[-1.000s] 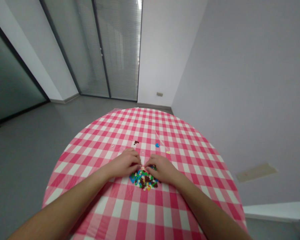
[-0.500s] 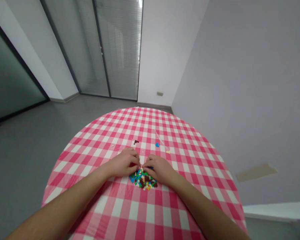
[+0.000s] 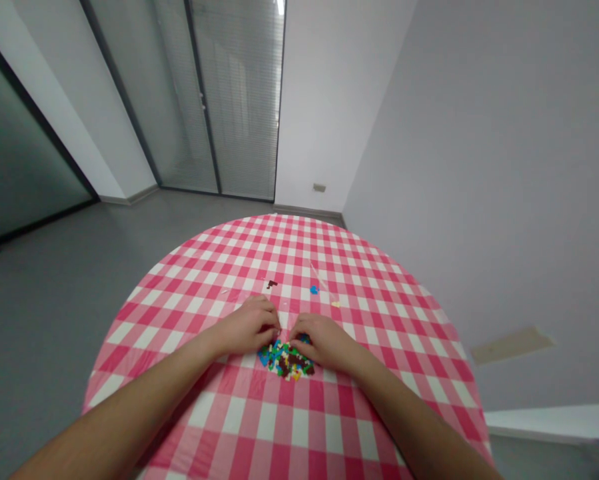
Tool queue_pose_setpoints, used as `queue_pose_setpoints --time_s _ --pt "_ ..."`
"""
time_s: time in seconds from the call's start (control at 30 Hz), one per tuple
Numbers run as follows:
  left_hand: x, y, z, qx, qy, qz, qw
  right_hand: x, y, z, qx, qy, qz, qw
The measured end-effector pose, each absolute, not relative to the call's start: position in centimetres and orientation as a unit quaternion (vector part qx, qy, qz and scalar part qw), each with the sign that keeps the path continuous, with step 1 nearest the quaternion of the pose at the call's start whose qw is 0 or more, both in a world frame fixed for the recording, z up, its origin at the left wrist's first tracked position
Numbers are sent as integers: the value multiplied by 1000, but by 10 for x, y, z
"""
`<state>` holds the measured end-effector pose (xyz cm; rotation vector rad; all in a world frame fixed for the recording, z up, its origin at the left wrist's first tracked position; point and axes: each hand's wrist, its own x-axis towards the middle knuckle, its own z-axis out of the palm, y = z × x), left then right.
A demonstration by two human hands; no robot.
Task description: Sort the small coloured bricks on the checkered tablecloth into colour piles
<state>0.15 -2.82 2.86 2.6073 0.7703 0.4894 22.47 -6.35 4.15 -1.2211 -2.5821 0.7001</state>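
Head view: loose pile of tiny multicolored pieces [image 3: 286, 361] on red-white checked tablecloth [image 3: 260, 420], between left hand [image 3: 252, 327] and right hand [image 3: 324, 341], both with fingers curled in at its far edge, can't tell if either grips a piece. Brown piece [image 3: 272, 285], blue piece [image 3: 314, 290] and pale yellow piece [image 3: 336, 305] lie beyond; round table, gray floor [image 3: 39, 340], glass partition [image 3: 239, 100] behind.

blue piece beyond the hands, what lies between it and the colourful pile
In the head view, the right hand lies between the blue piece and the colourful pile, with checkered tablecloth showing between that piece and the hand.
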Motion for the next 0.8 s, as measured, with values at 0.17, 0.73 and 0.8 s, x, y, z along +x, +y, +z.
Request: queue_pose_setpoints --time_s 0.17,0.73,0.8 --pt "3 -30 29 940 287 150 106 222 -66 42 -420 -872 228 101" --pt "2 -30 28 939 288 151 109 315 -21 41 -714 -692 80 73" --pt "2 -29 27 940 282 155 109 311 -22 42 -707 -696 98 75"
